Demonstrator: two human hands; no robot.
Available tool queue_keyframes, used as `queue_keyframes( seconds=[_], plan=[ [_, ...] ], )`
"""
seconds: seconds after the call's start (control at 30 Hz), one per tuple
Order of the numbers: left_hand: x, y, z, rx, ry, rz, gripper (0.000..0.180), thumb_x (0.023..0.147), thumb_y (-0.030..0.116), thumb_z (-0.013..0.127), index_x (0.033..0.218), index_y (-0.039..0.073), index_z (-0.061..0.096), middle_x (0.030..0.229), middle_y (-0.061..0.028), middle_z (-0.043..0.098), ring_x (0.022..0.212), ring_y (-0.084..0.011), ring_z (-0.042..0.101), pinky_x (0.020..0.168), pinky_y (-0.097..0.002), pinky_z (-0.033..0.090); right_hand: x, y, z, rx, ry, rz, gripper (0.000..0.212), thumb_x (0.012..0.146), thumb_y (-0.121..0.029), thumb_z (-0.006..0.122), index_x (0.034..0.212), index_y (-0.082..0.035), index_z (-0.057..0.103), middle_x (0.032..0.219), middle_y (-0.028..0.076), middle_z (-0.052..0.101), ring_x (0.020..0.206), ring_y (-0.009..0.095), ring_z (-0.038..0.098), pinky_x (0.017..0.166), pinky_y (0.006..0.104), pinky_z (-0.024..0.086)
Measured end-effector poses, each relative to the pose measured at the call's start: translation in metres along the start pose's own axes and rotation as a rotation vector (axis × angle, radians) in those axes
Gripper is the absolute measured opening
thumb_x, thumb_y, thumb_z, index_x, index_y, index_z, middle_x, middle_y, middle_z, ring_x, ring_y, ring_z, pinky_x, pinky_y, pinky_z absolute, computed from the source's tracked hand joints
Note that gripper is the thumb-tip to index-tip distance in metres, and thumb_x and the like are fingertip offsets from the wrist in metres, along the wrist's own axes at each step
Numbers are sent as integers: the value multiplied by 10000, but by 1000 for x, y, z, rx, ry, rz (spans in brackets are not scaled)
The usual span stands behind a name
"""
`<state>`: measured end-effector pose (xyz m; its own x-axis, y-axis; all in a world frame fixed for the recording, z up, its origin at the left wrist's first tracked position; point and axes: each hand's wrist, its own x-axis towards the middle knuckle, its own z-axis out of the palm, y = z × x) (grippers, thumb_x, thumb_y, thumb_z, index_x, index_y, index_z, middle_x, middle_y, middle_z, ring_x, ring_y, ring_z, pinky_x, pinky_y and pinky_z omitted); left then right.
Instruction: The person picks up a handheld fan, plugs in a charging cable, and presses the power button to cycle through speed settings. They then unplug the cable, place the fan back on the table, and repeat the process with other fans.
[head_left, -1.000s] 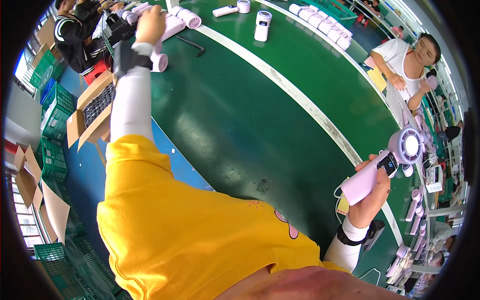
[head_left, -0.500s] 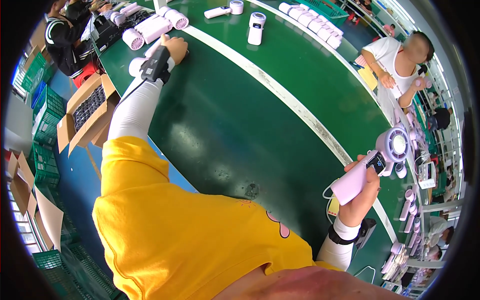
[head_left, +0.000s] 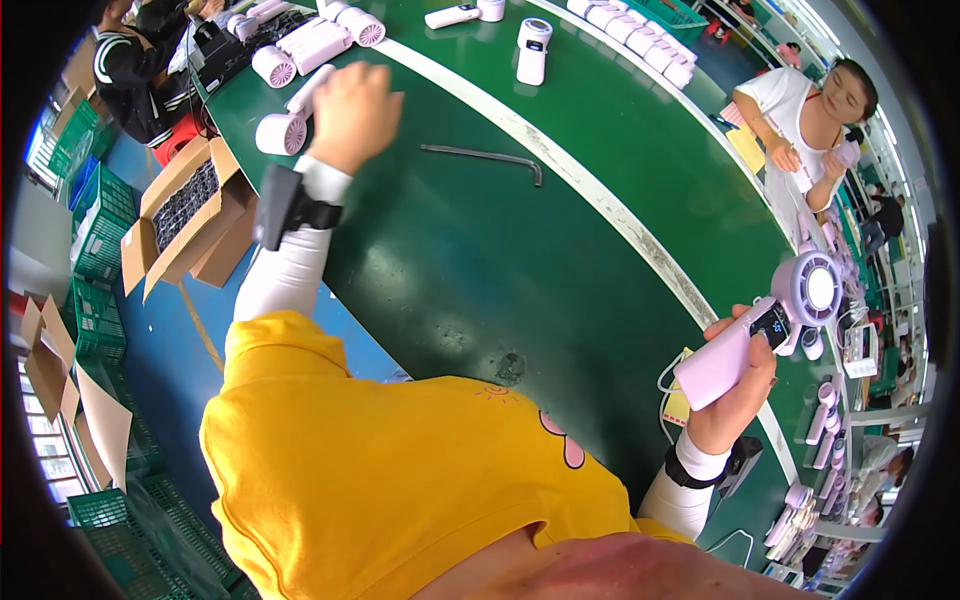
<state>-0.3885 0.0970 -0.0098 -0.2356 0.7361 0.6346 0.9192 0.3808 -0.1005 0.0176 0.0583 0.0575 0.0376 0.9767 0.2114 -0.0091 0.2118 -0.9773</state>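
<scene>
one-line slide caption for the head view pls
Right hand grips a lilac fan; left hand is near other fans, a bent black rod on the green table.

Right fingers [head_left: 762, 356] partly hidden behind lilac fan [head_left: 715, 368]. Green crate [head_left: 684, 20] cut off by top edge.

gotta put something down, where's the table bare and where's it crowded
The broadest bare patch lies between the black hex key, the white stripe and the yellow shirt. Another lies between that stripe, the lone fan and the person in white. Crowded: far left, lilac fans by the left hand; right side, more fans past the right hand.
</scene>
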Motion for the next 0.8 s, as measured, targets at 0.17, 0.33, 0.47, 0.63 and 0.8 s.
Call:
queue_keyframes(
  seconds=[0.17,0.33,0.47,0.63,0.8],
  plan=[
    [-23,-90,22,287,-261,-227,278,777,250,529,986,70,499,942,-121,540,922,-299,521,745,-433,423,4,5,2,-2,-12,-4,398,816,-348,420,970,8,505,706,69,542,616,102,474,543,211,359],
    [-7,-140,69,142,-38,-192,264,778,231,515,1003,94,523,931,-92,563,940,-287,515,768,-440,395,3,10,7,-19,-40,26,397,817,-344,419,968,12,508,712,72,546,614,104,469,550,215,359],
    [16,-147,87,116,72,-65,255,789,210,492,1020,109,529,951,-77,567,967,-281,497,802,-444,375,5,21,14,11,4,49,388,820,-338,418,965,11,507,708,74,546,614,108,471,553,215,361],
    [32,-146,95,172,0,-154,254,789,211,489,1021,118,538,994,-77,558,988,-279,479,813,-452,359,5,25,15,-12,-28,106,380,817,-337,426,959,7,508,705,80,548,616,113,479,549,219,367],
    [47,-123,95,309,-18,-438,253,773,237,517,993,115,549,986,-100,544,968,-281,482,816,-453,355,8,28,10,39,-62,125,332,803,-269,471,991,5,473,710,120,570,600,150,527,539,243,414]
  ],
)
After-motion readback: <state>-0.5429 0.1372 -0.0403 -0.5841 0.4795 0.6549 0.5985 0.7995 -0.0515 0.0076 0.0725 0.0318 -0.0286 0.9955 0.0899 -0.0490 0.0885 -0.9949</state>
